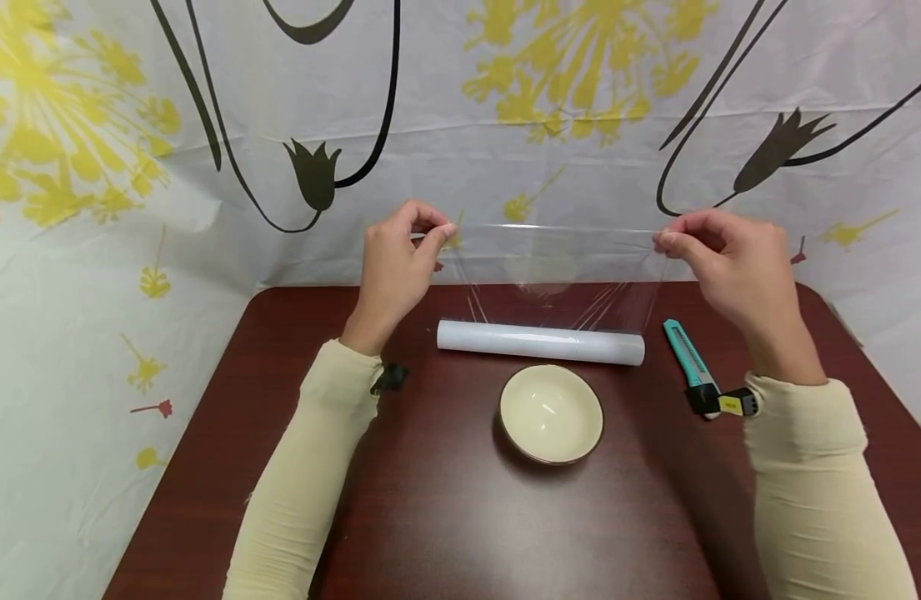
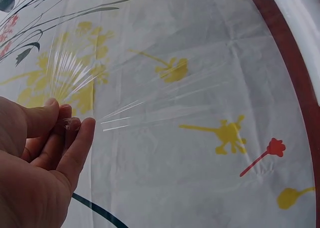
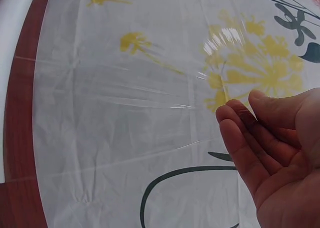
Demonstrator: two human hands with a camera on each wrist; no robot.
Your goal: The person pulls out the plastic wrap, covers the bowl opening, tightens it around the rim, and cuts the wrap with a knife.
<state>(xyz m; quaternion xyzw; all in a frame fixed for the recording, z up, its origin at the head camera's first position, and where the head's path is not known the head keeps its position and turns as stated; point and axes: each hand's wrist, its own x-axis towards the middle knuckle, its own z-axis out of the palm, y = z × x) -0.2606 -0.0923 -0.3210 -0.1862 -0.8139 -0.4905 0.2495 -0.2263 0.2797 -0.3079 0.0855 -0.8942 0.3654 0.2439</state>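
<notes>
Head view: clear film [image 1: 558,260] held taut above a white roll [image 1: 540,342]

At the centre of the frame, the film runs up from the roll, which lies crosswise on a dark red tabletop [image 1: 430,483]. Left of upper centre, the left hand [image 1: 402,271] pinches one top corner; right of upper centre, the right hand [image 1: 745,275] pinches the other. Below the roll sits a cream bowl [image 1: 552,414]; right of centre lies a turquoise cutter [image 1: 688,354].

The film looks thin, limp and almost weightless, likely to cling to itself or tear, so its two corners seem the best hold, pulled evenly. The roll looks stiff and smooth and could turn or slide; its ends would be the place to steady it.

Against the flowered cloth [image 1: 430,92] the film nearly vanishes, showing mostly as glints and creases in the wrist views. Fingers partly hide the pinched corners. A black wrist device [image 1: 703,399] covers part of the cutter, and the bottom edge cuts off both sleeves [image 1: 820,492].
</notes>
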